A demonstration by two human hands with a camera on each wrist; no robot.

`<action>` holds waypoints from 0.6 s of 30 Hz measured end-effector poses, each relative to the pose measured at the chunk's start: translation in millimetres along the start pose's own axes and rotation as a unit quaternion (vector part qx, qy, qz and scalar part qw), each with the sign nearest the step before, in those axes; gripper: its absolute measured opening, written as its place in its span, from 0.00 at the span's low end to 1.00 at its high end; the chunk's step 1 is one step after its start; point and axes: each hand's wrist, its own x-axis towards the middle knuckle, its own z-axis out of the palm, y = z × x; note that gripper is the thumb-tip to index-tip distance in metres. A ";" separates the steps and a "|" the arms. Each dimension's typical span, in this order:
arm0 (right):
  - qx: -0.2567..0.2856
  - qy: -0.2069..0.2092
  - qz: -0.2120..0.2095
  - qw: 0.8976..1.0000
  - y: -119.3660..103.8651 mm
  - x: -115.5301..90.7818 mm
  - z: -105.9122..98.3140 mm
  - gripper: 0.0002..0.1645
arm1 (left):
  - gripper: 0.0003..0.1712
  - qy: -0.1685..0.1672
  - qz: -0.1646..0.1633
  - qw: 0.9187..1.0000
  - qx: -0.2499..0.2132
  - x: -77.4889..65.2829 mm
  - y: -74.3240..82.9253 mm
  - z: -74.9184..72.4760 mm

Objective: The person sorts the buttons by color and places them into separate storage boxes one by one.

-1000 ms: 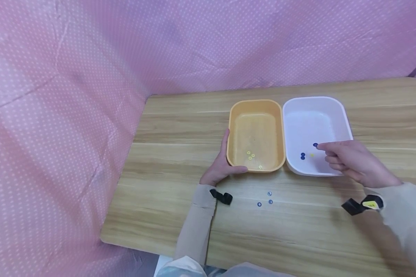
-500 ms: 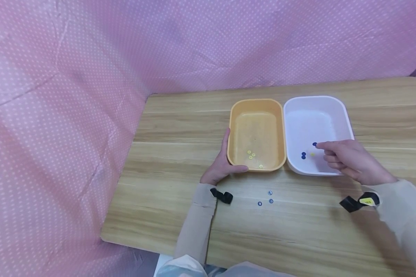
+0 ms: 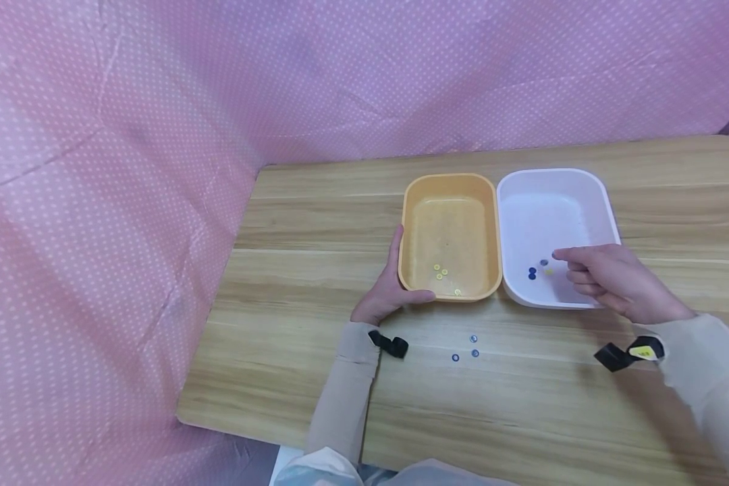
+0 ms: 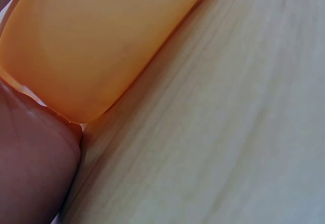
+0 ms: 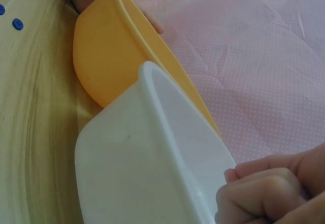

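My left hand (image 3: 385,290) holds the near left corner of an orange plastic bin (image 3: 451,174), thumb along the front rim and fingers against the left wall. Several yellow buttons (image 3: 440,276) lie inside it. Over the white bin (image 3: 607,216), my right hand (image 3: 619,280) has its index finger pointing left and the other fingers curled, with nothing visible in its fingertips. Just left of them, apart, a greyish-blue button (image 3: 543,262) appears in the white bin. Two dark blue buttons (image 3: 532,273) and a yellow button (image 3: 549,272) are there too.
Three blue buttons (image 3: 475,353) lie on the wooden table (image 3: 291,270) in front of the bins. The two bins stand side by side, nearly touching. Pink dotted cloth (image 3: 364,81) hangs behind the table and at its left.
The blue button that was at my right fingertips has left them and is now lower and to the left. Both hands and the bins stay nearly where they were.
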 end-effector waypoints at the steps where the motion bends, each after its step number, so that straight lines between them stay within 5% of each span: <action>1: 0.000 0.000 0.001 1.000 -0.1 -0.4 -0.4 0.10 | 0.75 -0.001 0.001 1.000 0.000 -0.2 0.7 0.3; 18: -0.010 0.032 -0.025 0.999 -4.9 -10.7 11.7 0.13 | 0.76 -0.009 -0.010 1.000 -0.004 -4.9 13.7 3.7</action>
